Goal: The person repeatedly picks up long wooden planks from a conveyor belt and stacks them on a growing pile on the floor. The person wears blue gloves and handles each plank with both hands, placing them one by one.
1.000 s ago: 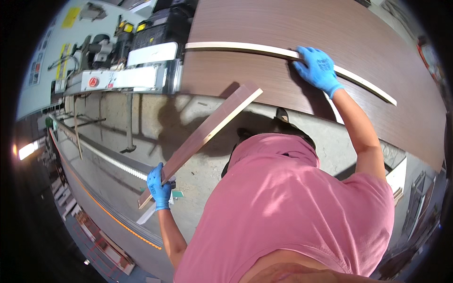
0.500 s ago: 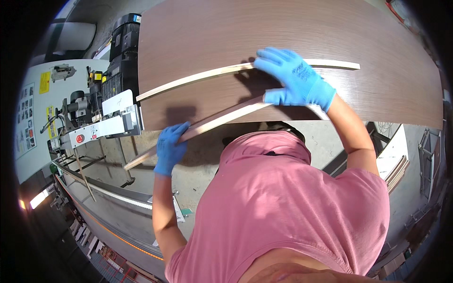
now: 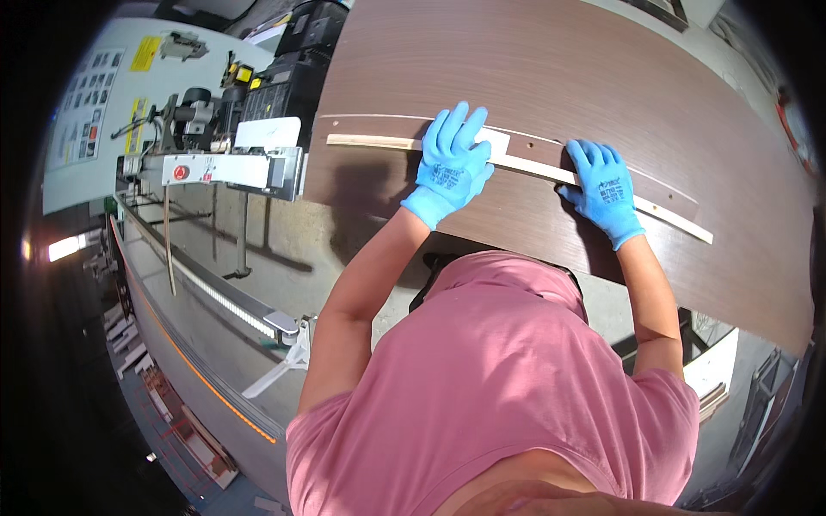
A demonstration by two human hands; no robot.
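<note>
A long narrow wooden strip (image 3: 533, 167) with a pale edge lies flat on a big dark brown wood-grain panel (image 3: 551, 69). My left hand (image 3: 452, 163), in a blue glove, presses on the strip near its middle, fingers spread. My right hand (image 3: 604, 187), also in a blue glove, rests on the strip further right, fingers curled over its edge. A second thin strip lies just behind the first one, partly hidden by my hands.
A grey and white machine (image 3: 224, 159) with black units on top stands at the panel's left end. Its long rail (image 3: 215, 292) runs down toward the lower left. A pale board (image 3: 95, 103) with printed sheets is at the far left. The concrete floor lies below.
Both hands carried the tilted strip up from the lower left onto the panel and laid it flat. My left hand moved from the strip's low end to its middle.
</note>
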